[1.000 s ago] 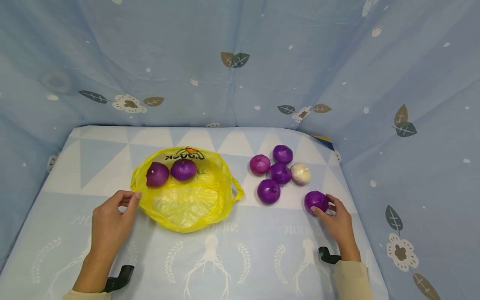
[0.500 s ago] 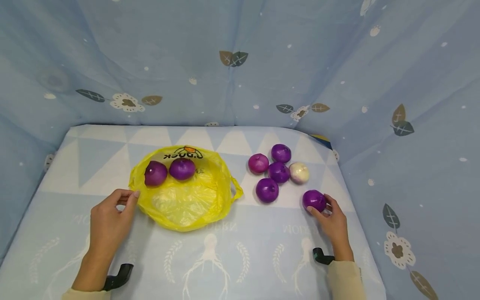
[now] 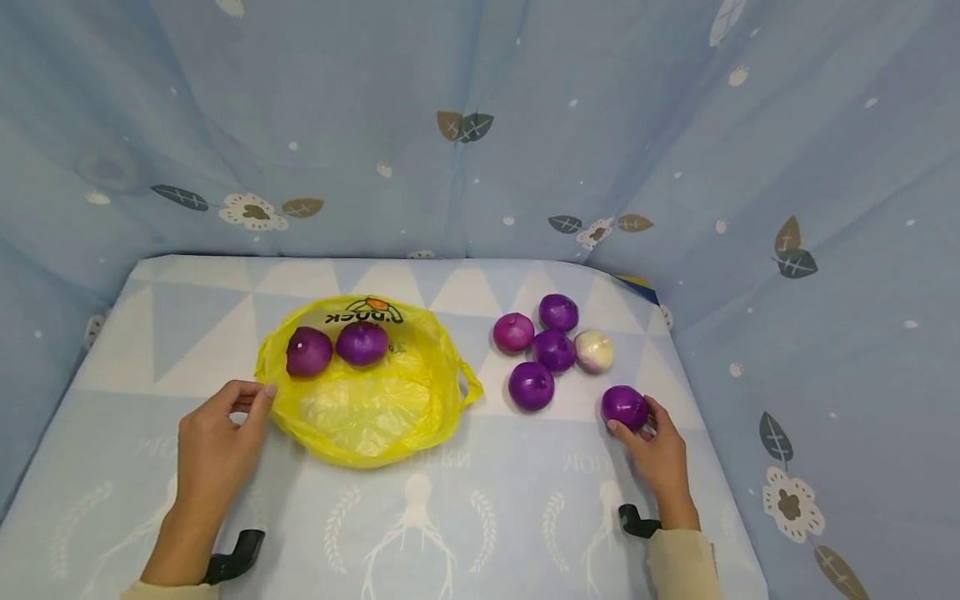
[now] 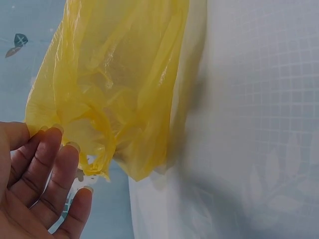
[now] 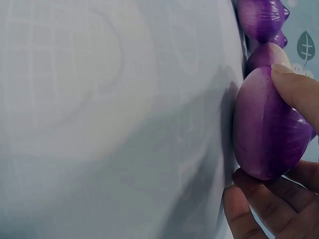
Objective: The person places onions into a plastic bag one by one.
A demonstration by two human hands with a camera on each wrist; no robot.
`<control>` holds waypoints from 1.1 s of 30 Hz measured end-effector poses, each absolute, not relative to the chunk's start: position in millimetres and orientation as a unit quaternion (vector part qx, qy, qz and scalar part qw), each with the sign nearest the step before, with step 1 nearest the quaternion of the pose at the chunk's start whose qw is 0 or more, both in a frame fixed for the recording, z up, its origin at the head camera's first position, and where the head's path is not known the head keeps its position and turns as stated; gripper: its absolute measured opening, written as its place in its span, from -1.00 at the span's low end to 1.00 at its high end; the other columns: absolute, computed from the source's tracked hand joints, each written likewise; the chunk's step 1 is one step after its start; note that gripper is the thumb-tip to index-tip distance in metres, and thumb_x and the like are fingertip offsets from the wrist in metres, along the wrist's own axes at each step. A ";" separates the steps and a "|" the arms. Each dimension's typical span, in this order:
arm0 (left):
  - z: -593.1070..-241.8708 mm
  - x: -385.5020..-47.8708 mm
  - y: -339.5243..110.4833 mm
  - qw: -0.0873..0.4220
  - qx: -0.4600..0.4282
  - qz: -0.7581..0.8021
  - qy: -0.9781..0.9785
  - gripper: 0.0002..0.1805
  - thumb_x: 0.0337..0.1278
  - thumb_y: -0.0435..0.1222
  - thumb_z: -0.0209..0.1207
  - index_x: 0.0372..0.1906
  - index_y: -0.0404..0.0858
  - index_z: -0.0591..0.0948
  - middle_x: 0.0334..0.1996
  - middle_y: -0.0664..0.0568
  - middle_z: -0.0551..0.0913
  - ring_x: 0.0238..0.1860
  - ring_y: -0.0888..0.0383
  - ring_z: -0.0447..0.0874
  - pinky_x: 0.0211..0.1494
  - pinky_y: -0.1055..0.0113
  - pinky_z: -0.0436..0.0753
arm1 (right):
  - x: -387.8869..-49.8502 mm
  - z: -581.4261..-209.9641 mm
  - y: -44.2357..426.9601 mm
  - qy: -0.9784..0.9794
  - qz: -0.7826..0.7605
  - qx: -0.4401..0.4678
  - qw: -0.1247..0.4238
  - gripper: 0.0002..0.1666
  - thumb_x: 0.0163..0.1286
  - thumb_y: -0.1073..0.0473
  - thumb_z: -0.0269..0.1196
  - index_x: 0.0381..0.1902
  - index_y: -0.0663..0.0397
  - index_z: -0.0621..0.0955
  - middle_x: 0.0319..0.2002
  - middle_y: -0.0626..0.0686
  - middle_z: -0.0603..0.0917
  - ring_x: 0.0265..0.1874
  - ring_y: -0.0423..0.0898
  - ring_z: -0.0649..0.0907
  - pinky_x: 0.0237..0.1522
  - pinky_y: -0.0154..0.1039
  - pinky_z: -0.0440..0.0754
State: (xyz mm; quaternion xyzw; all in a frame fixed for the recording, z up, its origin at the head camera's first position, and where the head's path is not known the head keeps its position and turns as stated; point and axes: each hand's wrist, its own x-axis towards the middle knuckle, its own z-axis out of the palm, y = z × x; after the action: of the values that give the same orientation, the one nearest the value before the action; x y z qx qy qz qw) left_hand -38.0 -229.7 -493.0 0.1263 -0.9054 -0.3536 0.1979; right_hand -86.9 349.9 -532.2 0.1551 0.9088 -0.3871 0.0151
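Hanging beyond both hands is a pale blue curtain (image 3: 360, 125) printed with leaves and flowers. Beneath the hands spreads the table (image 3: 300, 504), its cover patterned in pale blue and white. Just ahead and to the right of the left hand (image 3: 219, 442) lies a yellow bag (image 3: 367, 429), its mouth facing up. The left hand has thumb and forefinger together, pinching the bag's nearest rim. The right hand (image 3: 662, 454) is clamped on a purple onion (image 3: 624, 407), thumb on one side, fingers on the other. Five loose onions (image 3: 553, 350), one of them mostly white, sit grouped on the table ahead and to the left of the right hand. Two bagged onions (image 3: 362, 343), both purple, rest side by side, ahead and to the right of the left hand. Behind each hand, a black wrist piece (image 3: 236, 560) juts out.
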 end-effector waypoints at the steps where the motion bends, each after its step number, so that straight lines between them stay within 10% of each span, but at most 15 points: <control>1: -493.0 -38.1 -229.5 0.197 0.127 -0.354 -0.906 -0.80 0.38 -0.25 0.36 -0.14 -0.34 0.73 -0.30 -0.20 0.79 -0.27 -0.11 0.72 -0.31 0.58 0.37 | -86.2 -532.9 349.5 0.909 -0.387 0.152 0.011 0.09 0.33 -0.08 0.52 0.58 0.28 0.24 0.43 0.44 0.41 0.38 0.30 0.47 0.29 0.10 0.51; 33: -493.4 -40.1 -230.2 0.198 0.120 -0.359 -0.904 -0.82 0.36 -0.27 0.37 -0.15 -0.34 0.73 -0.30 -0.20 0.79 -0.27 -0.10 0.71 -0.33 0.56 0.37 | -85.7 -538.6 334.9 0.912 -0.381 0.150 -0.018 0.04 0.40 0.00 0.47 0.56 0.40 0.21 0.46 0.51 0.33 0.39 0.39 0.45 0.29 0.11 0.48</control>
State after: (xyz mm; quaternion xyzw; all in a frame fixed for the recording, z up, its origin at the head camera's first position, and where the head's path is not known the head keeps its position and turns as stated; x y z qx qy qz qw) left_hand -40.1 -230.2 -493.4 0.1205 -0.9040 -0.3592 0.1981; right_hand -85.7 334.9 -538.6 0.1503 0.9123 -0.3806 -0.0180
